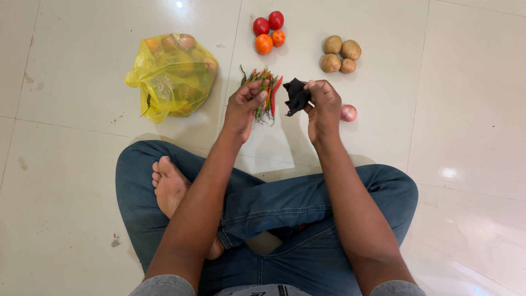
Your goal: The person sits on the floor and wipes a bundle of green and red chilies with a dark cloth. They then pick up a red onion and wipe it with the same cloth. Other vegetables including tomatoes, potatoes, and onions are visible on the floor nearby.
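With the right hand (pixel 323 109) pinching a crumpled black plastic bag (pixel 297 96) (left hand (pixel 244 107) loosely curled, empty), it could slip onto the red and green chillies (pixel 264 93).

Your groceries lie spread on the floor (pixel 71 181) ahead of your crossed legs.

The plastic bag (pixel 172 74) of vegetables sits to your far left. Right of it lies the bunch of chillies (pixel 264 90), just beyond your left hand (pixel 244 107). The tomatoes (pixel 268 33) sit behind the chillies, the potatoes (pixel 339 55) to their right. Your right hand (pixel 323 109) holds a crumpled bag (pixel 297 96) between chillies and potatoes, and an onion (pixel 348 113) lies just right of that hand.
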